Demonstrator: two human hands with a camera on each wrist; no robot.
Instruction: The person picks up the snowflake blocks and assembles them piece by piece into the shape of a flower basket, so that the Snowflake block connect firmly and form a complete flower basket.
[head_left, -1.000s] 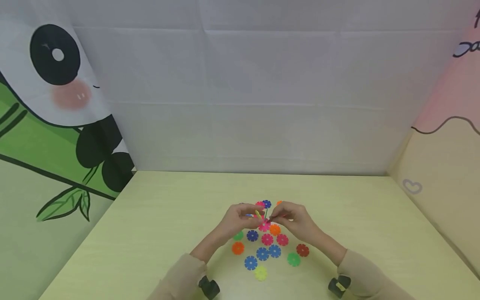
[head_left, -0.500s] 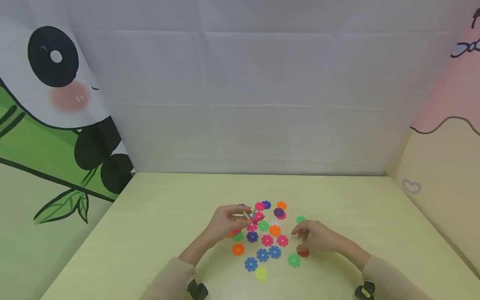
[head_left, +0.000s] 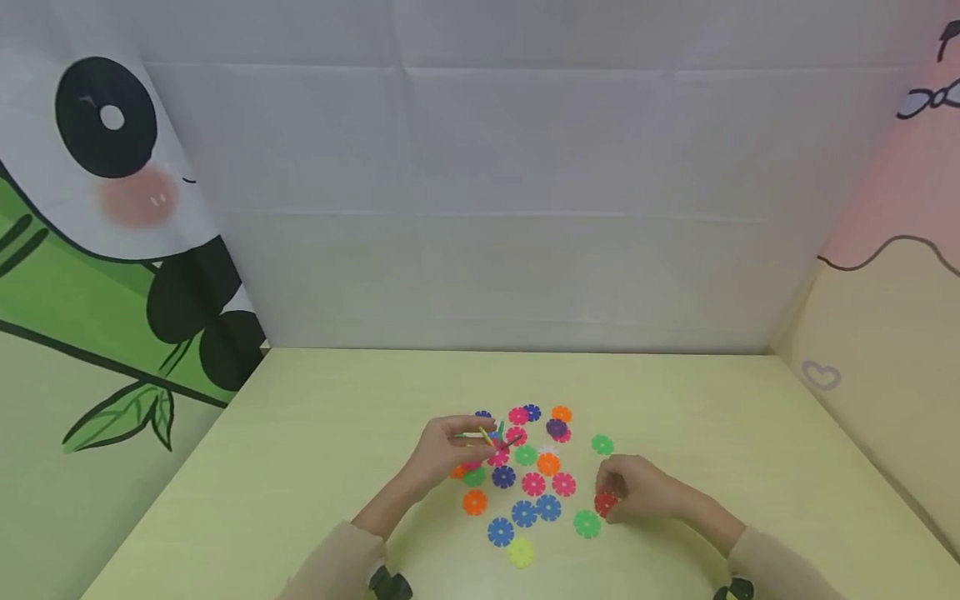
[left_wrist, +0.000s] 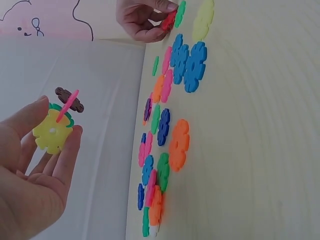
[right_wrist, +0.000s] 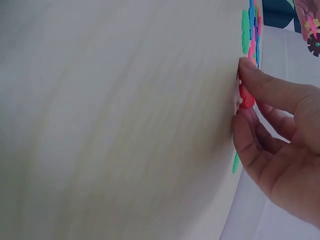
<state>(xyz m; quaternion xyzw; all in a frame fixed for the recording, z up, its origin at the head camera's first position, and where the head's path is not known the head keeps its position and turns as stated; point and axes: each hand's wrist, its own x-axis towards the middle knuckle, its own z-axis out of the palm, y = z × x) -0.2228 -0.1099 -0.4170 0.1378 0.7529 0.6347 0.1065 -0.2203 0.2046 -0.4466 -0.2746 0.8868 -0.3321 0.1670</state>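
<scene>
Above the table, my left hand [head_left: 441,450] holds several joined plastic snowflake discs by the edges, between thumb and fingertips. In the left wrist view they are a yellow disc [left_wrist: 51,134], a green disc partly hidden behind it, a pink disc [left_wrist: 70,104] seen edge-on and a dark brown disc [left_wrist: 63,94] at the far end. My right hand [head_left: 643,489] pinches a red snowflake disc [head_left: 604,503] at the table surface. Thumb and fingertips grip the red disc [right_wrist: 246,97] from either side in the right wrist view, and partly cover it.
Loose discs lie flat across the table middle, among them a blue one [head_left: 501,532], a pale yellow one [head_left: 521,552] and an orange one [head_left: 475,502]. Green discs [head_left: 587,524] lie beside my right hand. A white sheet [head_left: 480,208] hangs behind the table [head_left: 225,517].
My right hand has left the joined discs, moved right and down, and taken hold of the red disc. My left hand has shifted left with the joined discs.
</scene>
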